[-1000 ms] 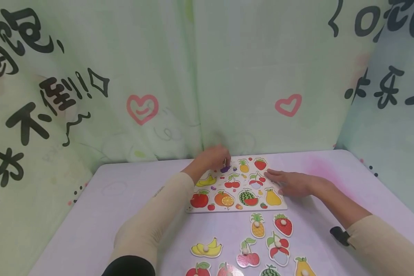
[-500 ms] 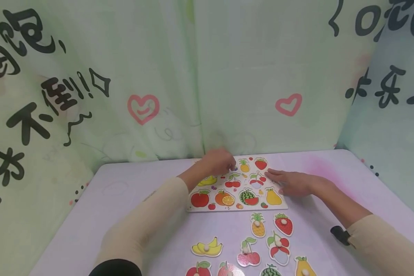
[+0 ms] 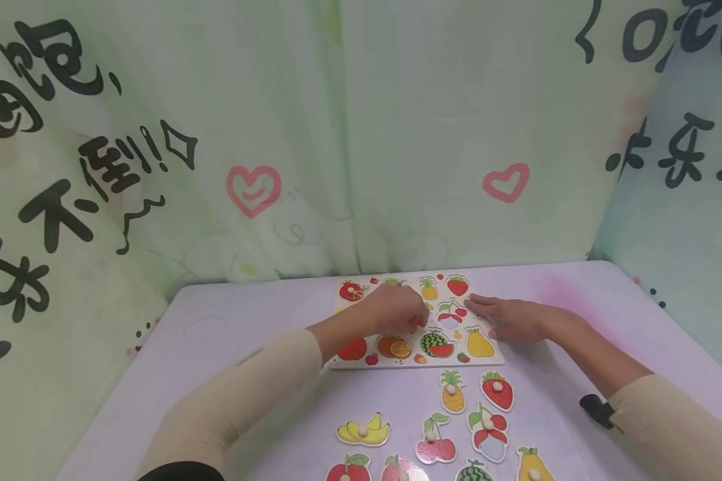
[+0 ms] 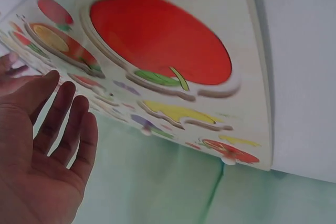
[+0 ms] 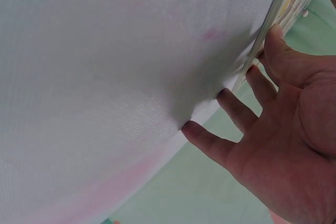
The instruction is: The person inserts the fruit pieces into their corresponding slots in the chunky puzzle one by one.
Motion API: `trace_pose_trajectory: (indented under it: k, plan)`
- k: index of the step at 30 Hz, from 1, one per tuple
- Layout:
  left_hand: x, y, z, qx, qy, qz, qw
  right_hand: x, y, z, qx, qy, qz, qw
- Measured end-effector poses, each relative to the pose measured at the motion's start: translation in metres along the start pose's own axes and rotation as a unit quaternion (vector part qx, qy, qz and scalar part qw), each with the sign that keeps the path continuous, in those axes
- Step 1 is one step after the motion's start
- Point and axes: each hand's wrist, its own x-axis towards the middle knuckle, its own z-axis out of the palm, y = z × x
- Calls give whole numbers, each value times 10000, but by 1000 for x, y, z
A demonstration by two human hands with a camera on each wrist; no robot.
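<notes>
A white fruit puzzle board (image 3: 361, 364) lies at the back of the table. My left hand (image 3: 391, 308) is over its middle, fingers loosely bent with nothing visible between them; the left wrist view shows this hand (image 4: 58, 145) just off the board's surface. A knobbed pomegranate piece (image 4: 233, 150) and a knobbed purple fruit piece (image 4: 143, 123) sit in the board. A bare apple recess (image 4: 157, 40) shows nearby. My right hand (image 3: 520, 319) rests at the board's right edge, its fingers (image 5: 207, 142) spread and fairly straight, fingertips on the table and thumb against the edge.
In front of the board lie several loose knobbed pieces: pineapple (image 3: 453, 394), strawberry (image 3: 497, 393), bananas (image 3: 364, 433), cherries (image 3: 436, 449), a red-and-white one (image 3: 489, 437), apple (image 3: 347, 471), pear (image 3: 532, 466) and watermelon (image 3: 474, 473). A green printed curtain (image 3: 397, 167) hangs behind the table.
My left hand has come away from the purple fruit piece at the board's back row and moved right and nearer, over the middle. The right hand keeps its place.
</notes>
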Motion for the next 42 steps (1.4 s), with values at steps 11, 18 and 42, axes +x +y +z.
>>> trace_pose_trajectory:
  k: [11, 18, 42]
  plan:
    - [-14, 41, -1, -129, -36, 684, 9976, -1, 1, -1, -60, -4, -48, 10000]
    - [-21, 61, 0, -78, -193, 947, 9953, -1, 2, -1, -66, -1, -67, 10000]
    - [-26, 77, 3, -189, -403, 1317, 9903, -2, 2, -2, -20, 27, -163, 9999]
